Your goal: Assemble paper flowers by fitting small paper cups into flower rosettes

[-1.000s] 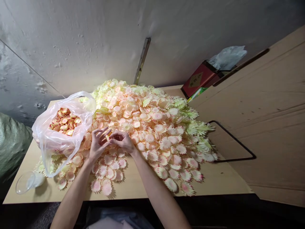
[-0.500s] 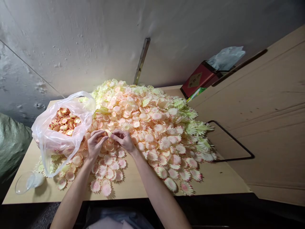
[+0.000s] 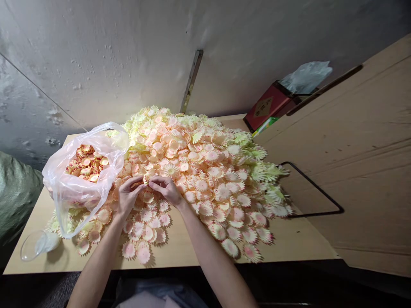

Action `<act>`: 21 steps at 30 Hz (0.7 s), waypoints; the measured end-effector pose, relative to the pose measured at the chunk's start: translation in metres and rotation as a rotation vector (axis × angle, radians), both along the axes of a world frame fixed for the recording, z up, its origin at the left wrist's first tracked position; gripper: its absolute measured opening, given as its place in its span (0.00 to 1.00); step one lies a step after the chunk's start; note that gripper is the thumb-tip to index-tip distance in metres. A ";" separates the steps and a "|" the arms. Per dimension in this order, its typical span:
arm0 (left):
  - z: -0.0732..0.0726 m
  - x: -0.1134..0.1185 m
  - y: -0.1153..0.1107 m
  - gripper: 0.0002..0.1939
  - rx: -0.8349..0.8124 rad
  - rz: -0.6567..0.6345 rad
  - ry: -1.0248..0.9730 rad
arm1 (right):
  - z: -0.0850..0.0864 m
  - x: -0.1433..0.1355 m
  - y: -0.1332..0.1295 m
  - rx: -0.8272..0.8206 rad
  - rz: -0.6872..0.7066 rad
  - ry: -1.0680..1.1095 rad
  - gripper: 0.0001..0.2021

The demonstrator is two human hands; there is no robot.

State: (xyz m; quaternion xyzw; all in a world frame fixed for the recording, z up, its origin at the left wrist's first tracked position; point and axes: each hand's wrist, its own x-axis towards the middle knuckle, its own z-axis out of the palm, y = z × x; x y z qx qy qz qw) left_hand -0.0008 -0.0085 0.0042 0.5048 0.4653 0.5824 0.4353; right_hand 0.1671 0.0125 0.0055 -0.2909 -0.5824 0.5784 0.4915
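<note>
My left hand and my right hand meet over the near part of a big pile of pale artificial flower pieces. Pinched between their fingertips is one small cream flower piece with a frilled, reddish edge. Both hands have thumb and fingers closed on it, and the fingers partly hide it. The pile's pieces are round and petalled, pink to cream in the middle and greenish at the back and right. Left of my left hand stands an open white plastic bag holding smaller, red-edged flower pieces.
A clear glass with something white inside lies at the table's front left. A red box topped with a plastic bag is at the back right. A wooden panel with a black metal loop borders the right side.
The small flower piece has turned slightly between my fingertips, and my fingers have shifted a little around it. The pile and the bag look the same.
</note>
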 end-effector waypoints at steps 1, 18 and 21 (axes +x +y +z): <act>0.000 0.000 0.000 0.19 -0.009 -0.001 0.005 | 0.000 0.000 0.000 -0.009 0.005 -0.003 0.11; -0.002 -0.003 0.005 0.16 -0.039 -0.082 0.009 | -0.004 -0.002 0.003 -0.104 0.031 0.068 0.12; -0.002 -0.004 0.005 0.12 -0.048 -0.108 0.006 | -0.005 -0.002 0.002 -0.115 0.035 0.080 0.12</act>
